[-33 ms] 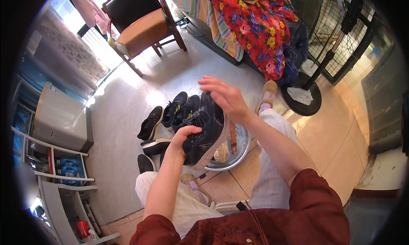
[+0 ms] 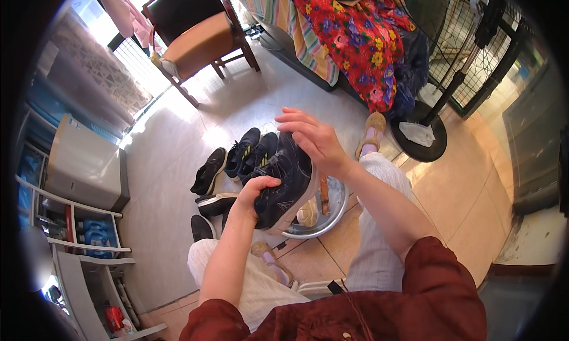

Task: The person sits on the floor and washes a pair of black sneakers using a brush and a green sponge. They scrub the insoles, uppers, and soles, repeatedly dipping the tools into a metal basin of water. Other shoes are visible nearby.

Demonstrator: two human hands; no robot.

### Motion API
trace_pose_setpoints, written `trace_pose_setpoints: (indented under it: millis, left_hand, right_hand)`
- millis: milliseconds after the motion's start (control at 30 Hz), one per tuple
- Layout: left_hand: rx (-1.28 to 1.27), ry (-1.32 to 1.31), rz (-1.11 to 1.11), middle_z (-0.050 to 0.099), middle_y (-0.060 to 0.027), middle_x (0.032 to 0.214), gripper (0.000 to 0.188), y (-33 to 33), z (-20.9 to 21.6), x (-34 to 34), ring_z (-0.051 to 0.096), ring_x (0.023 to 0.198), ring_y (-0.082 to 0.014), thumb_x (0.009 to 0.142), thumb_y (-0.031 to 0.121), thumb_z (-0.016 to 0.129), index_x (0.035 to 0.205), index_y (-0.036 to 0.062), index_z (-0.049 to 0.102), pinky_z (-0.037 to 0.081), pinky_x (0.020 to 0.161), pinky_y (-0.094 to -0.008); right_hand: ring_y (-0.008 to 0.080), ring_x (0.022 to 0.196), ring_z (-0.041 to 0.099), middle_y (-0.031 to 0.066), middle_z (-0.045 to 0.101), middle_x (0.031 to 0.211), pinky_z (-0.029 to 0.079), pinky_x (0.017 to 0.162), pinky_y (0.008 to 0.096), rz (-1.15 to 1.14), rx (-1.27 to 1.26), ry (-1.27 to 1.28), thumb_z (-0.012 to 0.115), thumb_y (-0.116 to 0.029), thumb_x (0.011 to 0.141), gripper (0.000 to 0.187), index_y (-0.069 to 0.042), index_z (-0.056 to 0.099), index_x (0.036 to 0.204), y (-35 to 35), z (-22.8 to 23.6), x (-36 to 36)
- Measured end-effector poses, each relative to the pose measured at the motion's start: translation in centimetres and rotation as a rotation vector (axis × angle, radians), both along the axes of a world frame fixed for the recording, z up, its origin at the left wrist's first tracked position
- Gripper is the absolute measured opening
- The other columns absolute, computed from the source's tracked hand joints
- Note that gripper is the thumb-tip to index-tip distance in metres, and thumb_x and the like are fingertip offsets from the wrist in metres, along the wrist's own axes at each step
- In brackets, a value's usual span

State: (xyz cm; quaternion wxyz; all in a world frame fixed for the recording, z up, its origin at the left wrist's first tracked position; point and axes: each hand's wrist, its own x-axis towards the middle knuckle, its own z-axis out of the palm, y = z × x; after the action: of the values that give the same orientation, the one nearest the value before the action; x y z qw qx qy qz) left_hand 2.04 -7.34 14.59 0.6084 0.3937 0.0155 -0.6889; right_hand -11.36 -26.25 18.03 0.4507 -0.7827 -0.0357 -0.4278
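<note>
A dark navy sneaker (image 2: pixel 288 190) with a pale sole is held tilted above a round metal basin (image 2: pixel 333 215) on the floor. My left hand (image 2: pixel 256 191) grips the sneaker's side near the heel. Above the sneaker's opening, my right hand (image 2: pixel 314 140) has its fingers bent around the laces. A brown stick-like thing (image 2: pixel 323 194) lies in the basin, partly hidden by the sneaker. I sit with my knees on either side of the basin, in pale trousers.
Several dark shoes (image 2: pixel 243 154) lie on the tiled floor left of the basin. A wooden chair (image 2: pixel 201 41) stands at the back. A floral cloth (image 2: pixel 361 44) hangs by a round black stand base (image 2: pixel 422 140). A grey box (image 2: pixel 83 166) and a shelf (image 2: pixel 89 246) stand at the left.
</note>
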Motion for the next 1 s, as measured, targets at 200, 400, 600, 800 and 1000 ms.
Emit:
trace_pose_setpoints:
  millis: [200,400,600,800,1000]
  left_hand:
    - [0.016,-0.172,-0.024,0.07,-0.0196,0.098,0.027,-0.8,0.6,-0.9,0.071,0.085,-0.0264,0.082,0.004,0.062,0.104,-0.0106,0.064,0.059,0.08,-0.0394]
    - [0.07,-0.686,-0.064,0.071,-0.0122,0.1,0.028,-2.1,1.2,-2.3,0.069,0.087,-0.0218,0.08,0.006,0.07,0.106,-0.0033,0.067,0.055,0.079,-0.0316]
    - [0.085,-1.544,-0.354,0.064,-0.0196,0.121,0.046,-3.0,-0.6,-3.5,0.058,0.117,-0.0307,0.083,0.023,0.071,0.121,-0.0009,0.061,0.042,0.101,-0.0358]
    - [-0.152,-1.865,-0.114,0.063,-0.0224,0.112,0.028,-2.8,-4.6,-5.1,0.058,0.111,-0.0407,0.085,0.01,0.062,0.112,0.0039,0.062,0.045,0.095,-0.0461]
    - [-0.215,-2.081,0.039,0.065,-0.0232,0.111,0.028,-2.8,-5.2,-5.9,0.059,0.109,-0.0423,0.083,0.006,0.06,0.111,0.0026,0.065,0.047,0.094,-0.046]
  right_hand:
    - [0.0182,0.108,0.061,0.0081,0.066,0.111,0.046,0.094,0.0315,0.17,0.394,0.211,0.049,-0.02,0.1,0.027,0.0,0.067,0.103,-2.0,-0.7,0.3]
    - [0.0163,0.072,0.063,0.0069,0.069,0.077,0.052,0.071,0.0316,-0.075,0.756,0.336,0.052,-0.026,0.096,0.033,0.0,0.072,0.09,-3.6,-3.9,0.7]
    - [0.0356,0.075,0.067,0.0175,0.069,0.075,0.052,0.071,0.0448,-0.564,-0.082,0.563,0.052,-0.033,0.094,0.04,-0.004,0.071,0.075,-3.0,-5.4,1.3]
    - [0.0389,0.089,0.066,0.018,0.071,0.089,0.051,0.08,0.0486,-0.178,-0.218,0.928,0.045,-0.046,0.095,0.048,-0.01,0.074,0.085,2.2,-2.4,3.4]
    - [0.0416,0.098,0.064,0.0203,0.069,0.1,0.05,0.085,0.0476,-0.209,0.023,1.045,0.045,-0.042,0.091,0.046,-0.006,0.072,0.095,-3.5,-7.9,2.6]
